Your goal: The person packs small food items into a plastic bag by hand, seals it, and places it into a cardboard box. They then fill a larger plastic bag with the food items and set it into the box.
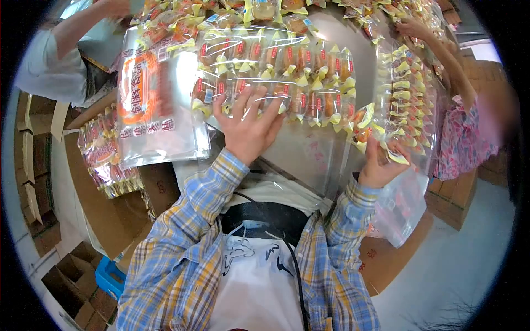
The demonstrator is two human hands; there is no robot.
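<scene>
Toward the front edge of the table [335,28], two rows of wrapped snacks [316,105] lie side by side, clear plastic shining over them. Left hand [248,129] over the front row toward its left end; grip wide, fingers spread, fingertips touching the wrappers, nothing clasped. Right hand [385,165] at the right end of that row; grip nearly closed, thumb and bent fingers about a snack packet [398,156] with yellow wrapper ends. How firmly, cannot tell.

Front-left corner: flat stack of printed bags [165,146], orange and clear. Right edge: another block of snacks [408,102]. Clear bag [406,212] hangs by the front-right corner. Far edge: loose pile [171,21]. Co-worker's hand [413,28] at the far-right corner; another person's arm [80,27], far left.
</scene>
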